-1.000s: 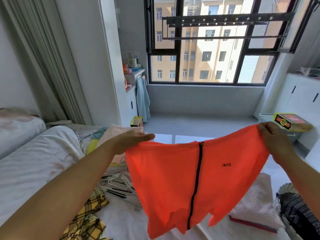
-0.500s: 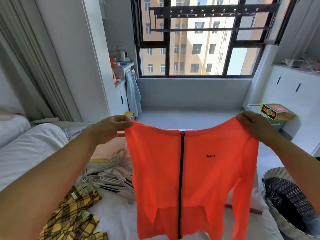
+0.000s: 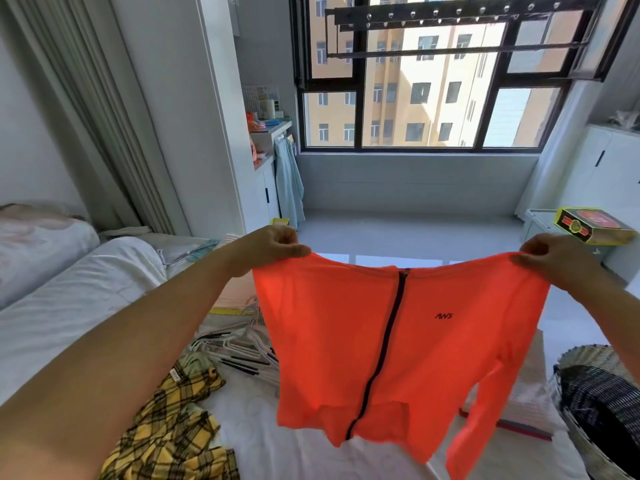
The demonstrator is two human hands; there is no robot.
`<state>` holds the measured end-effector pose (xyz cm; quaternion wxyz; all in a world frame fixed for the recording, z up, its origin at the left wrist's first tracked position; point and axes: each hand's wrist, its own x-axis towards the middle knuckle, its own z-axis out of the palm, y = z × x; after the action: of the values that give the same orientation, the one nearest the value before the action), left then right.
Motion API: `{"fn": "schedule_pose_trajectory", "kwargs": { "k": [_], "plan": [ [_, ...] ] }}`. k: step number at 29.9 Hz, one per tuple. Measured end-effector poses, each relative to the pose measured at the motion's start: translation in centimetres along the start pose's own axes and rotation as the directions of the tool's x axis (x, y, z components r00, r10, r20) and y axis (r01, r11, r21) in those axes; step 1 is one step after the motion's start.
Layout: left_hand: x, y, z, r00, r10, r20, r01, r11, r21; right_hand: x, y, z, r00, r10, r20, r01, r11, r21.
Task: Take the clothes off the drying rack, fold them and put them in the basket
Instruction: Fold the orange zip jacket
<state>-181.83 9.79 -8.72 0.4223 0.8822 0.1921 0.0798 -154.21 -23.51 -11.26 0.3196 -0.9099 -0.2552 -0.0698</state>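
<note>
Out in front of me, above the bed, I hold the orange jacket up by its shoulders, spread wide with its front toward me. At ten o'clock my left grip is curled round one shoulder of the jacket, with the thumb lying over the cloth. At two o'clock my right grip pinches the other shoulder in the same way. A dark zip runs down the middle of the jacket, and a small dark logo sits just to the right of it. One sleeve hangs down toward five o'clock. On the bed at seven o'clock lies a yellow plaid garment, crumpled and unfolded. Just beyond it, at eight o'clock, is a heap of white hangers. The woven basket stands at four o'clock beside the bed, with a dark striped cloth inside it. Between the jacket and the basket a folded pale cloth lies on the bed. High at twelve o'clock, in front of the window, hangs the drying rack.
</note>
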Motion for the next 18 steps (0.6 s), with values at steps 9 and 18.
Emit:
{"fn": "schedule_pose_trajectory", "kwargs": {
  "k": [9, 18],
  "plan": [
    [-0.1, 0.1, 0.7, 0.969, -0.223, 0.108, 0.223, 0.975, 0.012, 0.1, 0.1, 0.1, 0.993, 0.067, -0.093, -0.016, 0.884, 0.467],
    [0.2, -0.1, 0.5, 0.986, -0.166, -0.028, 0.142, 0.910, -0.390, 0.4, 1.1, -0.5, 0.998, -0.025, -0.063, 0.045, 0.940, 0.339]
  ]
}}
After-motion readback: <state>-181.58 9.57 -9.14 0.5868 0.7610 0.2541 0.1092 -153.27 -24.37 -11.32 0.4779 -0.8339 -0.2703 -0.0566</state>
